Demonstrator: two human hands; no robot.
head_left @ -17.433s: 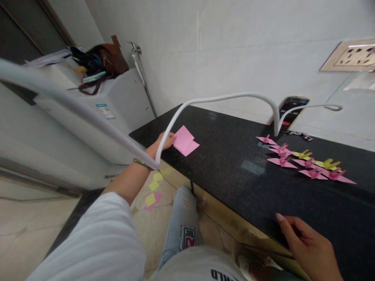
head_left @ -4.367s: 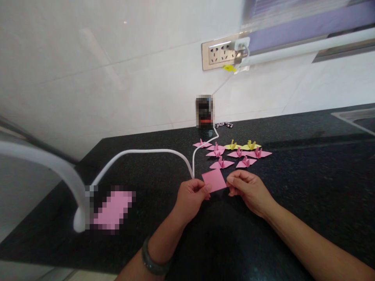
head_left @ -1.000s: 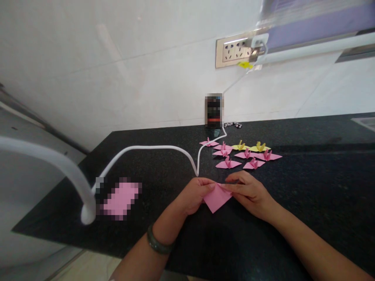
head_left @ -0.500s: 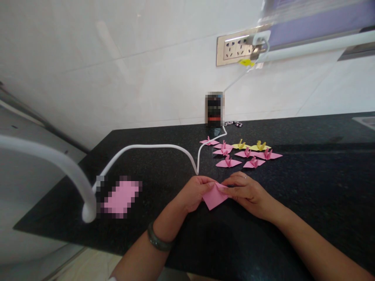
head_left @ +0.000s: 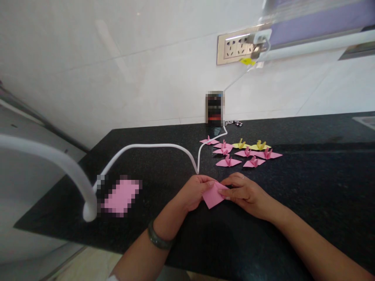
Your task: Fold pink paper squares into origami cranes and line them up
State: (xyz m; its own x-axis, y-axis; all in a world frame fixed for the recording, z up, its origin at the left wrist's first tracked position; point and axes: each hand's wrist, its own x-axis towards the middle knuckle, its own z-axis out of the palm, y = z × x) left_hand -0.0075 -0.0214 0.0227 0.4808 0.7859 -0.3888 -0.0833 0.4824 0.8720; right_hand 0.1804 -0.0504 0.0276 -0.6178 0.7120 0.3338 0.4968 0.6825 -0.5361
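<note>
A pink paper sheet [head_left: 212,196], folded over, lies on the black countertop [head_left: 307,183] right in front of me. My left hand [head_left: 195,192] pinches its left edge, fingers closed on the paper. My right hand [head_left: 245,192] presses down on its right side with fingers pinched together over the fold. A green bracelet [head_left: 158,240] is on my left wrist. Just beyond my hands sit several folded paper cranes [head_left: 240,154], mostly pink, two of them yellow.
A white cable [head_left: 146,150] snakes across the counter from a phone [head_left: 214,108] leaning on the wall. A pink paper stack [head_left: 121,197] lies at the left near the counter's edge. A wall socket strip [head_left: 237,47] is above.
Over the last second both hands have drawn closer together on the pink paper and the visible part of it has shrunk as it is folded. Nothing else moved.
</note>
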